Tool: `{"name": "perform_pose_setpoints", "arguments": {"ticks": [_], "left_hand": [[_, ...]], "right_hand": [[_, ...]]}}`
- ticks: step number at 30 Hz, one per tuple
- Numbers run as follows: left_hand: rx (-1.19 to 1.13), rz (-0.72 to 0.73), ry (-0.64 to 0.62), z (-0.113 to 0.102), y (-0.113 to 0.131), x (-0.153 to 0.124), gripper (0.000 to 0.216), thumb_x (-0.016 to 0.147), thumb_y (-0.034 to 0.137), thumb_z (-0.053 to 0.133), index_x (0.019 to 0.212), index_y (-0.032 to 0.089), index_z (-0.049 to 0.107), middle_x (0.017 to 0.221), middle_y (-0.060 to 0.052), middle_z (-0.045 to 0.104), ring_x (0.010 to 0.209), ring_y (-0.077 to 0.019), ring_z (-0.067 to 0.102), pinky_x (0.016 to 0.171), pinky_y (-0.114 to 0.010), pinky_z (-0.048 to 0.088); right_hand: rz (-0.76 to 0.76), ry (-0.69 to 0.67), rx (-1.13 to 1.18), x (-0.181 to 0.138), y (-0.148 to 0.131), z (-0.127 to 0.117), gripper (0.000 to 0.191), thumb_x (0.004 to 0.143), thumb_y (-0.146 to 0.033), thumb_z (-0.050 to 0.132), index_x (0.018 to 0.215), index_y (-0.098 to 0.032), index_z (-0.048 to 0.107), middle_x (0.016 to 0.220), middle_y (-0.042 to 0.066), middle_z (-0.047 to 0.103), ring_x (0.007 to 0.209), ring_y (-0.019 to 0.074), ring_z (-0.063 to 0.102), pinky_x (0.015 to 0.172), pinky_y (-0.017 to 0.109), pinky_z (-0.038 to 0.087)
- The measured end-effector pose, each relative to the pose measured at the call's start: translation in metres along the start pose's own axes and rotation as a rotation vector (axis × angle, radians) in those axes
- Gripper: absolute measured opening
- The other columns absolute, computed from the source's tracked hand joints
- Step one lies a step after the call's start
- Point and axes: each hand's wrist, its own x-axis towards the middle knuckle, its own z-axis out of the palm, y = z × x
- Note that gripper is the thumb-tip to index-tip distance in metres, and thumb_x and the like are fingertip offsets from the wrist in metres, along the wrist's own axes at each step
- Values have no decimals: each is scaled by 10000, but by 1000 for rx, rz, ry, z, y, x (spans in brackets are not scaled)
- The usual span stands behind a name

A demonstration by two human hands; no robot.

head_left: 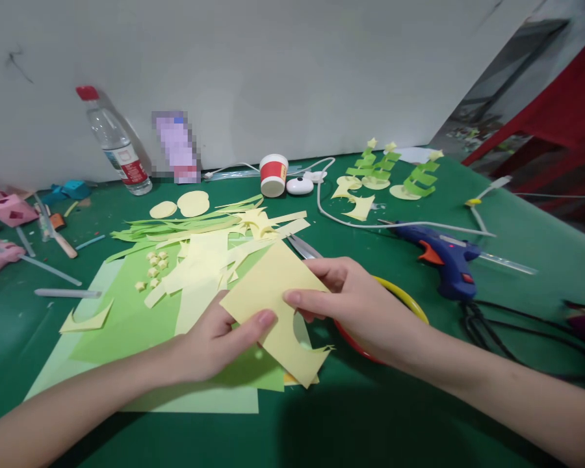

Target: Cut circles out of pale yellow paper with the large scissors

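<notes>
Holding a pale yellow paper sheet [268, 292] just above stacked green sheets [127, 325] on the green tabletop [517, 227], the person pinches its near edge under the left hand [214, 344] thumb. The right hand [361, 305] closes thumb and fingers on its right edge. A curved cutout marks its near part, so this looks like checking between cuts. More trimming would need the scissors [303, 247] just behind. Farther right lies a blue glue gun [443, 257], and beyond it stand paper trees [375, 166].

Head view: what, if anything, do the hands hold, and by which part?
Both hold one pale yellow paper sheet: the left hand pinches its lower-left edge, the right hand its right side.
</notes>
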Motion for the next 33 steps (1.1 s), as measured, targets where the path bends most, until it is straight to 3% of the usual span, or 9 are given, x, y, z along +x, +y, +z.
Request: {"name": "perform_pose_setpoints", "arguments": {"ticks": [4,9,14,18,22,26,29,31,33], "left_hand": [[21,9,21,-1,0,2,310,879,396,430,866,160,631,750,-35,621,683,-124,567,661,-233,491],[72,32,14,-9,6,5,380,865,434,430,710,133,603,625,-14,566,543,-91,480,487,-179,398],[245,-88,-29,-10,13,4,332,846,375,466,635,130,543,575,8,500,503,-78,430,442,-164,351],[209,-159,1,-6,12,2,312,836,404,471,700,140,565,602,5,518,517,-88,445,460,-173,389],[96,-109,-15,-4,11,2,238,858,340,456,775,155,579,680,2,560,578,-88,484,502,-163,407],[85,-39,17,-4,12,2,272,867,282,447,640,147,513,592,23,489,519,-68,420,460,-160,353],[126,-41,122,-7,10,3,320,857,316,461,584,149,467,544,34,419,492,-69,374,433,-177,301],[163,-65,171,-12,6,7,339,849,339,473,568,151,449,540,35,402,493,-71,365,444,-189,292],[179,-107,208,-17,1,11,347,842,344,486,557,151,436,538,40,384,498,-71,356,464,-197,293]], "right_hand": [[1,1,-16,2,0,-1,40,639,-155,656,626,-156,619,549,-60,516,497,57,417,460,177,333],[76,-72,-74,2,-6,-3,60,618,-169,651,608,-151,595,555,-48,514,493,71,428,450,198,314],[100,-63,-183,-2,-12,-3,52,623,-187,623,605,-145,597,544,-46,468,498,78,414,445,203,305],[78,-43,-185,-3,-13,-4,69,634,-197,630,601,-164,579,559,-47,480,510,84,435,453,202,338],[36,-24,-153,-3,-11,-2,62,641,-195,646,624,-163,597,563,-49,506,511,81,456,461,192,361],[20,-42,-171,-3,-15,-2,110,662,-244,671,638,-166,596,612,-31,541,546,96,494,481,199,386],[-101,-48,-374,-4,-26,-12,186,767,-369,584,732,-190,617,668,-13,561,573,110,505,496,212,393],[-192,23,-699,-3,-32,-23,290,838,-464,455,885,-221,608,762,12,600,624,142,535,520,241,399],[-137,127,-1145,-3,-27,-37,372,852,-522,388,1000,-230,566,822,41,623,676,190,569,542,277,402]]}}
